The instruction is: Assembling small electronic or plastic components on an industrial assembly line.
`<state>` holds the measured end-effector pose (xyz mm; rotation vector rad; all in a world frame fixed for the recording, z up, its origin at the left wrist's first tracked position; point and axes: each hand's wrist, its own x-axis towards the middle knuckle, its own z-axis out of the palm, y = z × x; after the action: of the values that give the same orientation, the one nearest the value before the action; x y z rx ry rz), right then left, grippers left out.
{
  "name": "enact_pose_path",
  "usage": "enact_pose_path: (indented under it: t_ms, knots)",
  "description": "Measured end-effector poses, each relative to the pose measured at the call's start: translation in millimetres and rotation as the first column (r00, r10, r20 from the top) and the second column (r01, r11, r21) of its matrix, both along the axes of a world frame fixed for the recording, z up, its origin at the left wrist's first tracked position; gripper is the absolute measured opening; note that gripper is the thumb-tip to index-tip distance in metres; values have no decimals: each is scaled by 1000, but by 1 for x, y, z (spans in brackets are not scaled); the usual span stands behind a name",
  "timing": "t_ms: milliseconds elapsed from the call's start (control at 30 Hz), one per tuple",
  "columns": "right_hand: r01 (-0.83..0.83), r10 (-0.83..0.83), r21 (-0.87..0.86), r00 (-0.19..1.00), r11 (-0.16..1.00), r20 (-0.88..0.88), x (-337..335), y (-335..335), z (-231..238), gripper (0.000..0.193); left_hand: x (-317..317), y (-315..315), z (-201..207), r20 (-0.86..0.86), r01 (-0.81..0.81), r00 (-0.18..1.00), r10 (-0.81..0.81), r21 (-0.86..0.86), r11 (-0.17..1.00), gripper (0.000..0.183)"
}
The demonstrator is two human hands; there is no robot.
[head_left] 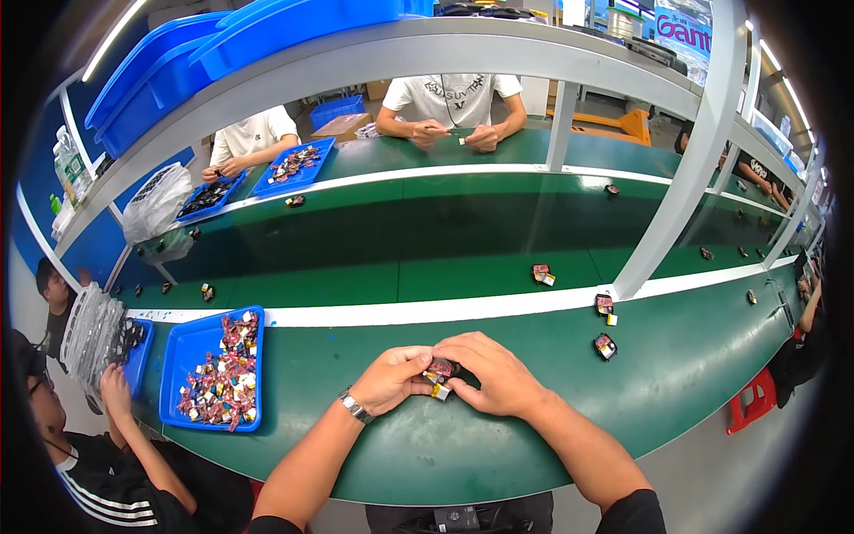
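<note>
A small electronic assembly (438, 376) with a red circuit board, a dark casing and a white-and-yellow block is held over the green bench (427, 463). My left hand (391, 381), with a metal watch at the wrist, pinches it from the left with thumb and fingers. From the right, my right hand (492, 374) closes round its dark casing, with the thumb near the white-and-yellow block. My fingers cover part of the assembly. Two similar assemblies, a nearer one (605, 346) and a farther one (606, 307), lie to the right of my hands.
A blue tray (166, 392) of loose red boards and white blocks stands to my left. Beyond a white strip (356, 313) runs a dark green belt surface with scattered assemblies. A grey post (680, 169) rises at right under an overhead shelf. Co-workers sit opposite and at left.
</note>
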<state>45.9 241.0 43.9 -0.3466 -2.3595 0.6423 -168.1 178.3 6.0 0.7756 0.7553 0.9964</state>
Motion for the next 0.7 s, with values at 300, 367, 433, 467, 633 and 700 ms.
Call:
enact_pose_path:
  t_ms: [300, 367, 433, 467, 633, 700]
  knots:
    - [236, -232, 197, 972, 951, -43, -9, -6, -9, 29, 16, -6, 2, 109, -161, 982, 157, 35, 986, 27]
    - [223, -223, 208, 975, 952, -21, -11, -5, -8, 27, 17, -6, 2, 116, -174, 979, 168, 41, 984, 25]
    - [197, -203, 220, 979, 955, 1, -12, -4, -7, 26, 17, -6, -3, 99, -185, 978, 182, 29, 982, 25]
    - [174, -182, 144, 982, 974, 45, -11, -5, -7, 21, 17, -5, -4, 115, -188, 976, 184, 22, 982, 25]
    - [127, -132, 51, 985, 991, 109, -6, -2, -6, 17, 18, -3, -6, 107, -184, 978, 177, 59, 981, 25]
    - [163, -170, 70, 977, 984, 127, -5, 0, -9, 17, 19, -2, -6, 44, -167, 985, 165, 48, 985, 28]
